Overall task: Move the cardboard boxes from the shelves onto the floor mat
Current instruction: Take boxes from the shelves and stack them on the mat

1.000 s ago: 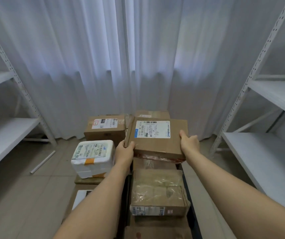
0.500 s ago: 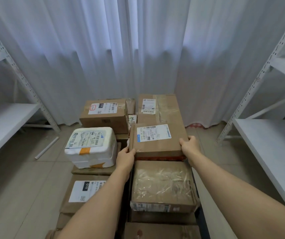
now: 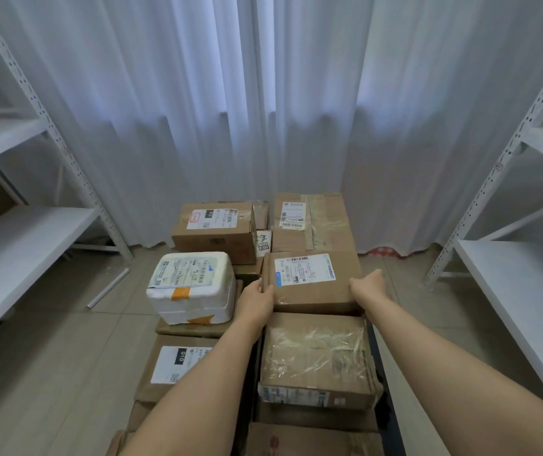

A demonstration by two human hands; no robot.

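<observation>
A flat cardboard box (image 3: 313, 292) with a white shipping label lies on the pile of boxes on the floor, in the right column between a taped box (image 3: 316, 355) nearer me and a long box (image 3: 324, 225) behind it. My left hand (image 3: 258, 299) grips its left edge and my right hand (image 3: 368, 289) holds its right edge. The dark floor mat (image 3: 390, 413) shows only as a strip at the right of the pile.
A white foam box (image 3: 193, 286), a labelled cardboard box (image 3: 217, 230) and another labelled box (image 3: 178, 363) fill the left column. White metal shelves stand at the left (image 3: 23, 235) and right (image 3: 520, 287). White curtains hang behind. A white rod (image 3: 109, 287) lies on the tiled floor.
Both hands have carried the flat box down and forward, from the air onto the pile. The view has tilted down, showing more of the stacked boxes.
</observation>
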